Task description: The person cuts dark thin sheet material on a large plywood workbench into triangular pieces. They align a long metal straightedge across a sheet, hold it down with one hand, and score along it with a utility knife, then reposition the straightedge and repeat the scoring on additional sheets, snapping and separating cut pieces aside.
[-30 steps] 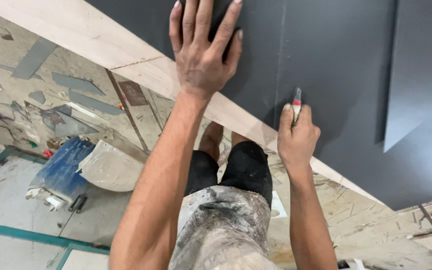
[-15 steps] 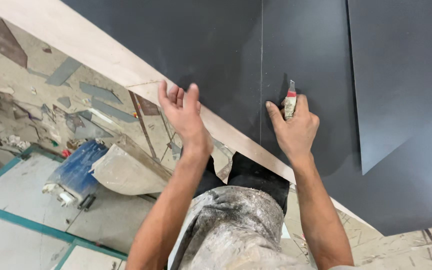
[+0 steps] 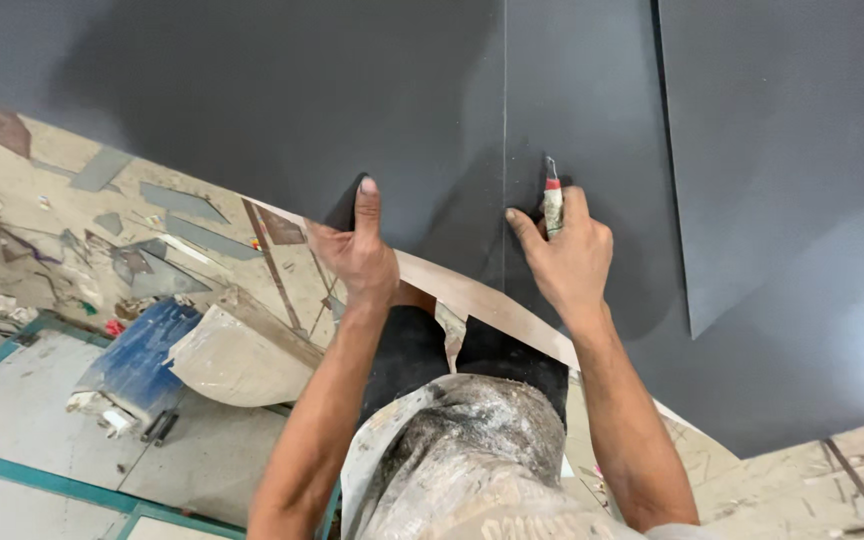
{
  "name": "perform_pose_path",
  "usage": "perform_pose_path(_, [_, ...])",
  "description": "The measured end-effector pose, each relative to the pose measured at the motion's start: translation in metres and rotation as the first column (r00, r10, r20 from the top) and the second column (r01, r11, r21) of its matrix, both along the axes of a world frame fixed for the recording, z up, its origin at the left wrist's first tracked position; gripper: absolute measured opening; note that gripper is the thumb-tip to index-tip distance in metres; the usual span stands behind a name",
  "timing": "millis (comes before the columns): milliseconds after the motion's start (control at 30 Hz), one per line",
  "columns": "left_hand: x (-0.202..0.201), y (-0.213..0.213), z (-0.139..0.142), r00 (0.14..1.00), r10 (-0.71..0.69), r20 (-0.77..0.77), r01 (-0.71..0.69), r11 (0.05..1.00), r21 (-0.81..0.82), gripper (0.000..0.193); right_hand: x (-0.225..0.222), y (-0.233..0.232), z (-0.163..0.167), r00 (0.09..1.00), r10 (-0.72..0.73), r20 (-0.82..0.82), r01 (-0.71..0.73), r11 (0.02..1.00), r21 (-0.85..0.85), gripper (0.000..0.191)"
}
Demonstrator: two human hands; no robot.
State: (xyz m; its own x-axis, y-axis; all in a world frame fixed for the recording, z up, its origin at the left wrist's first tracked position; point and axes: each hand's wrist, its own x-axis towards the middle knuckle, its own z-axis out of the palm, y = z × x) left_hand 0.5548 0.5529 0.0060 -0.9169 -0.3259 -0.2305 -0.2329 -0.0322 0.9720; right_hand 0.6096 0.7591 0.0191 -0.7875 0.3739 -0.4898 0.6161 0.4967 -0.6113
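On the dark sheet [image 3: 352, 110], right hand [image 3: 567, 262] grip pinches a knife [image 3: 552, 200]; left hand [image 3: 357, 255] clasps the sheet's edge.

hands [image 3: 362, 255]: 2 | utility knife [image 3: 552, 200]: 1 | dark sheets [image 3: 252, 110]: 2
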Motion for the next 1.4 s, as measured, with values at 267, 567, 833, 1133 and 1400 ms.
perform_pose_path(267, [0.011, 0.028, 0.032, 0.998, -0.062, -0.019, 0.055, 0.963, -0.265, 0.020, -0.008, 0.001, -0.003, 0.985, 0.173, -0.021, -0.171, 0.983, 0.071, 0.034])
perform_pose_path(567, [-0.004, 0.032, 0.043, 0.998, -0.049, -0.046, 0.034, 0.958, -0.285, 0.010, -0.036, 0.009, 0.004, 0.992, -0.053, 0.112, 0.092, 0.918, -0.386, 0.025])
perform_pose_path(833, [-0.001, 0.027, 0.034, 0.995, -0.075, -0.066, 0.046, 0.933, -0.356, 0.012, -0.105, 0.002, -0.019, 0.958, -0.116, -0.263, 0.106, 0.993, -0.053, 0.037])
perform_pose_path(1133, [-0.005, 0.045, 0.039, 0.951, -0.274, -0.141, 0.218, 0.922, -0.320, 0.011, -0.143, 0.008, -0.018, 0.977, 0.051, -0.209, -0.019, 0.988, 0.151, 0.036])
perform_pose_path(1400, [-0.022, 0.009, 0.058, 0.987, -0.134, -0.088, 0.110, 0.966, -0.234, 0.023, -0.124, 0.032, -0.020, 0.932, -0.354, -0.075, 0.282, 0.839, -0.465, 0.024])
